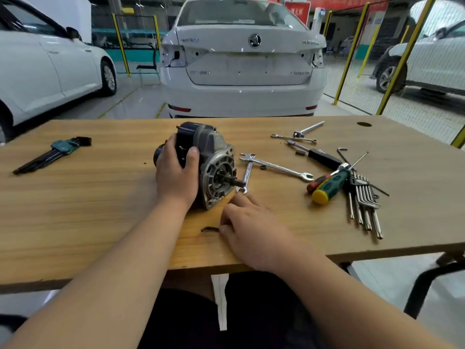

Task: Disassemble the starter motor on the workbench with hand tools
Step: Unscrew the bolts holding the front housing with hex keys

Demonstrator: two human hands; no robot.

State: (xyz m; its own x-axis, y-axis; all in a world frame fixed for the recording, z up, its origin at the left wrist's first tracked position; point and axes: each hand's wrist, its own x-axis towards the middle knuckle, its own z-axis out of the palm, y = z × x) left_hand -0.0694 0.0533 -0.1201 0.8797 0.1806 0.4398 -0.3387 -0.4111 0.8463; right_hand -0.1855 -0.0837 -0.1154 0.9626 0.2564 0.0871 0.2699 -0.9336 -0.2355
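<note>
Two bare forearms reach up from 6 o'clock onto the wooden workbench (100, 210). Closest is the right hand (251, 230), lying palm down at about 5 o'clock of the motor, its fingers loosely bent. The thumb tip sits right at the end of a small dark bent strip (210, 229); I cannot tell whether it actually pinches the strip or only lies against it.

At the bench's centre stands the starter motor (214, 157). The left hand (176, 172) grips its dark body from the 9 o'clock side, with the thumb hooked over the top and the fingers wrapped round the far side. The grey flange faces 4 o'clock, and the shaft (235, 181) juts out over a small spanner (246, 176).

A longer spanner (276, 167) lies at 3 o'clock. Beyond it are a green-handled screwdriver (332, 182) and a fan of star keys (364, 197). A folded hex key set (57, 152) lies at 9 o'clock. A white car (241, 59) stands at 12 o'clock, behind the bench.
</note>
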